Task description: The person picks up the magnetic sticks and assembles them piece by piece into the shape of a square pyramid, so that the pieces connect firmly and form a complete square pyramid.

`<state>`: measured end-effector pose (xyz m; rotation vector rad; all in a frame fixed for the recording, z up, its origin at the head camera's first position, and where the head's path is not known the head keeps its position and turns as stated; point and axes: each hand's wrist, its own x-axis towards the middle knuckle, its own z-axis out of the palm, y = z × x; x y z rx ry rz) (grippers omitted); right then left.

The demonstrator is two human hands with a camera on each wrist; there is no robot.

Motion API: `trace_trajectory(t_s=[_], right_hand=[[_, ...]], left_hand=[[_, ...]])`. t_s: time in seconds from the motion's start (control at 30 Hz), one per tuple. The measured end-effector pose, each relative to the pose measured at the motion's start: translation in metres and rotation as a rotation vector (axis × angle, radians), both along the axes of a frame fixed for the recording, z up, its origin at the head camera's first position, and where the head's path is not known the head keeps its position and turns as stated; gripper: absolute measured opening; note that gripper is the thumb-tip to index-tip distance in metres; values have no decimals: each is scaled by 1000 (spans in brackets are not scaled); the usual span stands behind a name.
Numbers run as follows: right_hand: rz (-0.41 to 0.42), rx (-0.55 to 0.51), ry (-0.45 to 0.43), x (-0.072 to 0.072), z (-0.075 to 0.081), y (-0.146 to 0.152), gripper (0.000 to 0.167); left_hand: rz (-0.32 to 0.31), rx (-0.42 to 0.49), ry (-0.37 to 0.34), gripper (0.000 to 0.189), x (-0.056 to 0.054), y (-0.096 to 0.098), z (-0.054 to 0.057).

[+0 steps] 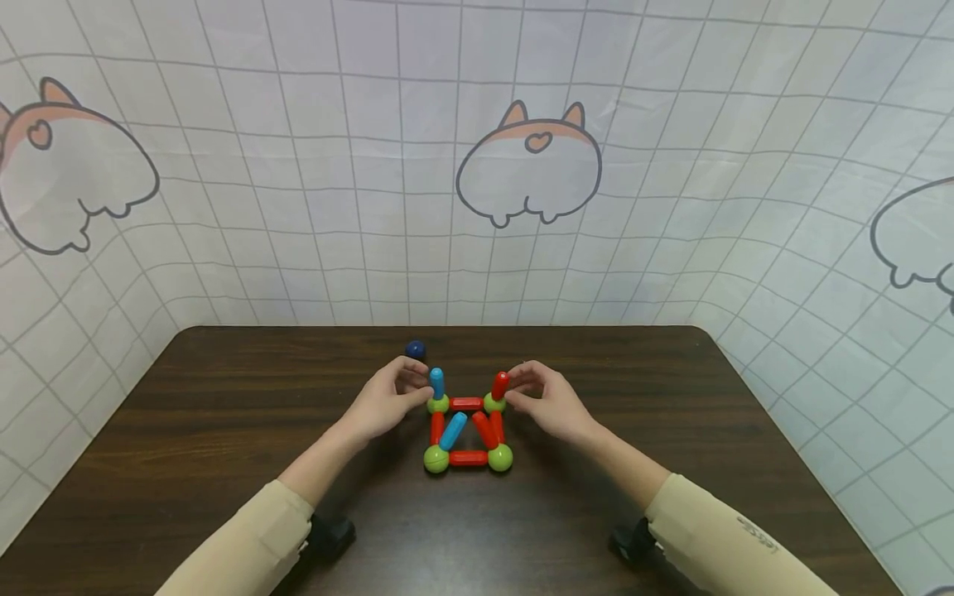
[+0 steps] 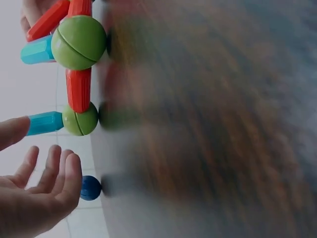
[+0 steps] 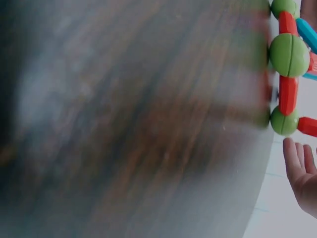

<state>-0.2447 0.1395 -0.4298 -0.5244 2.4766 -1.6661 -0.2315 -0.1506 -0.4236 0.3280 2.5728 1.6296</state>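
Observation:
On the table stands a frame of magnetic building pieces: green balls (image 1: pixel 436 459) at the corners, joined in a square by red rods (image 1: pixel 468 458). A blue rod (image 1: pixel 436 384) rises from the far left ball and a red rod (image 1: pixel 500 386) from the far right one. Another blue rod (image 1: pixel 453 431) and red rod (image 1: pixel 484 430) lean inward from the near balls. My left hand (image 1: pixel 387 397) is beside the upright blue rod, thumb tip right at it, fingers relaxed and apart in the left wrist view. My right hand (image 1: pixel 553 404) is beside the upright red rod, fingers loosely extended.
A dark blue ball (image 1: pixel 416 350) sits on the dark wooden table (image 1: pixel 224 430) just behind my left hand. A white gridded cloth (image 1: pixel 358 165) hangs behind the table and along its sides.

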Motion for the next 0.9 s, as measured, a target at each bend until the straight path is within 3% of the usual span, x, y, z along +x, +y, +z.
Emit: trace_trajectory(t_s=[0.17,0.3,0.37,0.53,0.9], right_hand=[[-26,30,32,6,7,-9,26],[-40,38,36,4,5,-12,25],[-44,28,39,-1,-4,-11,25],[-39,10,33,0,-4,-11,24],[-48,43,51,3,0,-15,20]], left_hand=[[-43,52,-9,36,-2,2,1],[-61,52,-15,36,-3,4,1],[-71,59,-14,35,-4,4,1],[-86,70,-8,34,-6,5,-1],[-122,13,27,28,-4,10,1]])
